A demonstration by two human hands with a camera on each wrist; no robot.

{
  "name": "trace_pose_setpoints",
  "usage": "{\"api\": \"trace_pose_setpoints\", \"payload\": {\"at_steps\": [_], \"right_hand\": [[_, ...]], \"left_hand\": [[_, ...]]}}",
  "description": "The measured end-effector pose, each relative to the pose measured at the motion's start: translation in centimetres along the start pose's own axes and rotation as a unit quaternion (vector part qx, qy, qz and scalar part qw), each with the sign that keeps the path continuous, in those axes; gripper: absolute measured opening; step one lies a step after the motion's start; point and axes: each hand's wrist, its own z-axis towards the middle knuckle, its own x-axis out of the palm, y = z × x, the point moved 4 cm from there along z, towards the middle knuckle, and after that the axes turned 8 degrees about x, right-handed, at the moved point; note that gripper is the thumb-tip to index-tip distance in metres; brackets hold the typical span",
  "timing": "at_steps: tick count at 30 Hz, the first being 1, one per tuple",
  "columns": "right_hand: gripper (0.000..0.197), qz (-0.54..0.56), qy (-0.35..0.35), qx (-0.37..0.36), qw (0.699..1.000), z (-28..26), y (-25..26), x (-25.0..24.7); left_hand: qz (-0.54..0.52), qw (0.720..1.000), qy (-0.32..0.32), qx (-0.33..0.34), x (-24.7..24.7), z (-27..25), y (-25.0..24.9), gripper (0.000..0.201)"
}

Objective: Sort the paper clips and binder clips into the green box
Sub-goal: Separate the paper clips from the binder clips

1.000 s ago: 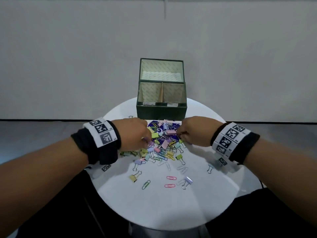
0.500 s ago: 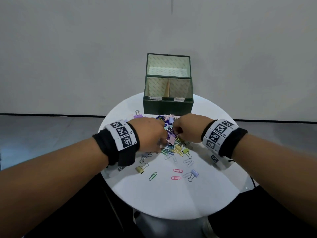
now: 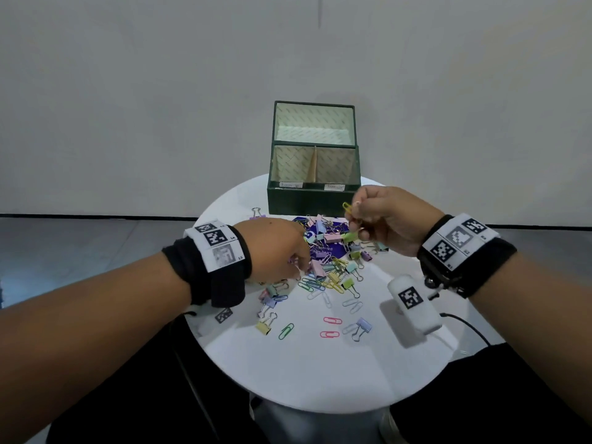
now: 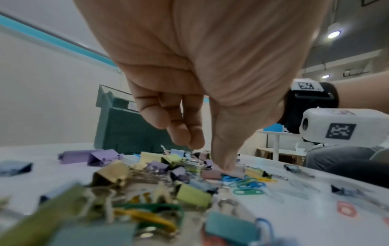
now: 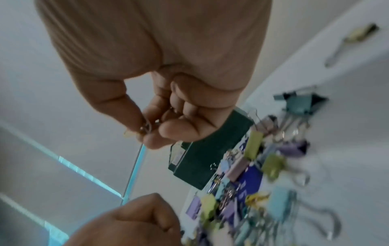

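**Right hand lifts a yellow paper clip; left hand works the pile**

The right hand point(image 3: 389, 219) is raised above the pile, just in front of the green box point(image 3: 312, 200), its thumb and fingertips pinching a yellow paper clip point(image 3: 347, 207) whose looped end sticks up past the fingers. In the right wrist view the pinch shows a bit of wire between thumb and fingers, though the picture is blurred.

The left hand point(image 3: 275, 248) is low over the pile of clips point(image 3: 330, 261), fingers curled downward. In the left wrist view its thumb point(image 4: 226, 149) presses on a pink binder clip point(image 4: 219, 173); whether the fingers actually grasp anything cannot be told.

The clips are a jumble of pastel binder clips in pink, lilac, yellow, green and pale blue with silver wire handles, mixed with thin coloured paper clips. They lie heaped on a white round table point(image 3: 320, 373), partly over a dark blue card point(image 3: 333, 248). Strays lie nearer the person: two pink paper clips point(image 3: 331, 326), a green paper clip point(image 3: 286, 331), a yellow binder clip point(image 3: 264, 325).

The green box stands open at the table's far edge, lid upright, its front section split by a divider into two labelled compartments.
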Motion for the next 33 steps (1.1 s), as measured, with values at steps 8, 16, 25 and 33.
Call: {"api": "trace_pose_setpoints", "payload": {"at_steps": [8, 16, 25, 33], "right_hand": [[0.01, 0.036, 0.008, 0.086, 0.996, 0.7, -1.2, 0.5], [0.007, -0.666, -0.101, 0.05, 0.738, 1.3, -2.2, 2.2], [0.018, -0.627, -0.037, 0.047, 0.776, 1.6, -2.5, 1.2], [0.014, -0.301, 0.051, 0.086, 0.948, 2.1, 0.4, -1.1]], "left_hand": [[0.065, 0.995, 0.065, 0.044, 0.7, 1.9, -2.4, 0.029], [0.071, 0.993, 0.072, 0.061, 1.0, 1.1, -2.2, 0.01], [-0.242, 0.968, -0.025, -0.053, -1.5, 0.8, 2.4, 0.012], [-0.432, 0.891, -0.104, -0.09, -3.5, 2.7, 6.4, 0.007]]}}
